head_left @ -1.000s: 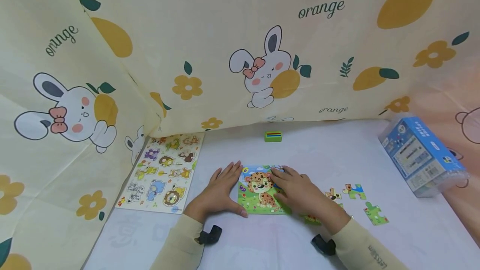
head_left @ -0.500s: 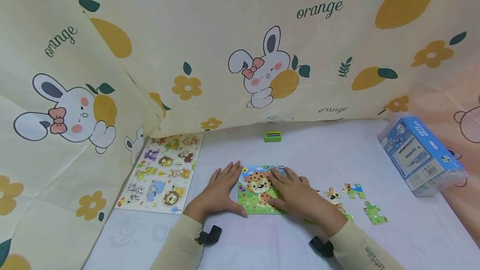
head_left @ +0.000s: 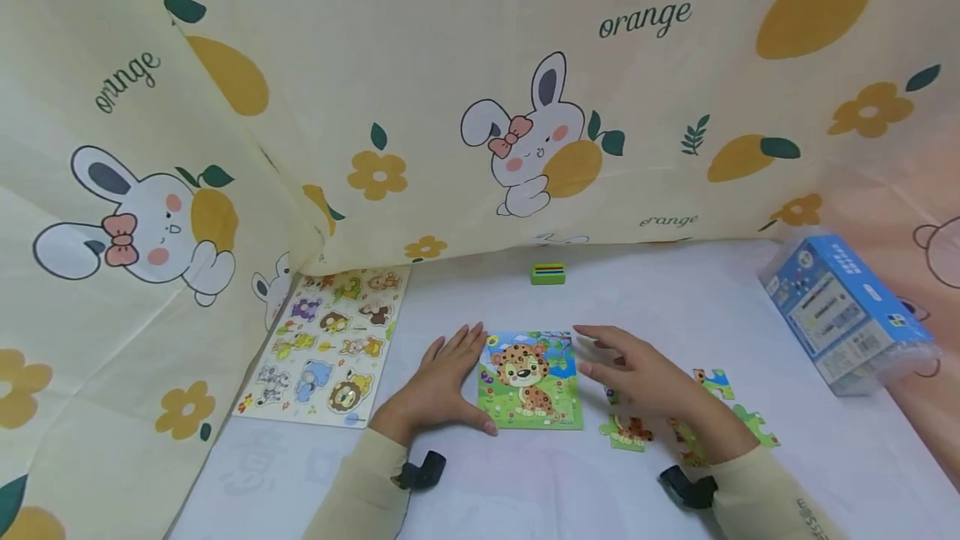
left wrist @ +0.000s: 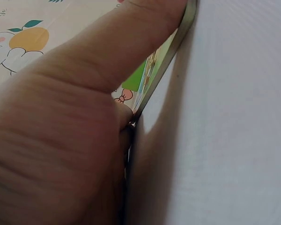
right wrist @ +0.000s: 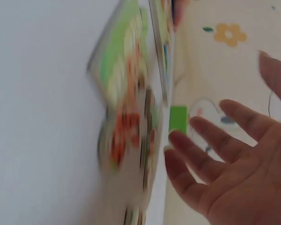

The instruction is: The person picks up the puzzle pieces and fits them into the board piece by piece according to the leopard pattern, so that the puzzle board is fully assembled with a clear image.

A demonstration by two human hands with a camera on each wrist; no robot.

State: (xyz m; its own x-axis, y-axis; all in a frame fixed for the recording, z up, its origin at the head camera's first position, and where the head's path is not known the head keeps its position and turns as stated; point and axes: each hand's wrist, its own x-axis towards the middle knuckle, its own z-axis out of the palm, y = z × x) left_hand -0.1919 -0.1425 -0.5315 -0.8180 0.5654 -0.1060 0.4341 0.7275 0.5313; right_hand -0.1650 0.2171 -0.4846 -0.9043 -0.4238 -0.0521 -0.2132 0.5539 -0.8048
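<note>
A square leopard picture puzzle board (head_left: 527,407) lies in the middle of the table in the head view. Along its left side rests my left hand (head_left: 437,386), fingers straight and spread, the thumb at the lower left corner; in the left wrist view the thumb (left wrist: 98,51) meets the board's edge. My right hand (head_left: 641,373) is to the right of the board, apart from it and holding nothing. Its fingers look spread and slightly bent in the right wrist view. Beneath and around it lie loose jigsaw pieces (head_left: 628,432), some partly hidden by the hand and forearm.
An animal picture board (head_left: 318,369) lies at the left. A small green block with coloured stripes (head_left: 548,275) sits at the back. At the right stands a blue box in clear plastic (head_left: 843,311). A printed cloth (head_left: 420,48) hangs behind the table.
My right hand has lifted off the picture board and moved right, over the loose pieces, uncovering the board's right side. My left hand has stayed in place.
</note>
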